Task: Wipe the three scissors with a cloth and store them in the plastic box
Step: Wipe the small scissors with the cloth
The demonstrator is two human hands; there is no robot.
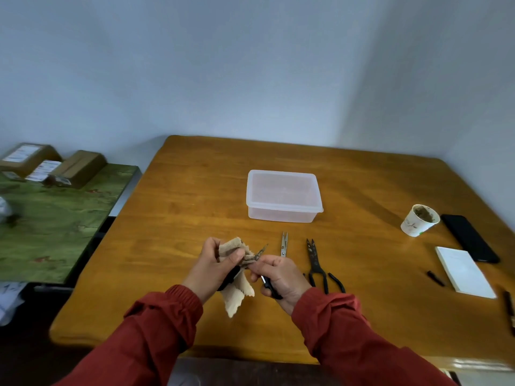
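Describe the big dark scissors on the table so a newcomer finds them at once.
On the wooden table, find the clear plastic box in the middle. Two pairs lie between it and the person; take the right-hand one. These dark scissors have looped black handles, unlike the small silver snips beside them.

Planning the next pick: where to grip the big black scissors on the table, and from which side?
By the black handles, coming from the near edge of the table. The black scissors lie flat, blades closed and pointing away toward the plastic box. The handles spread toward the person, beside the right hand.
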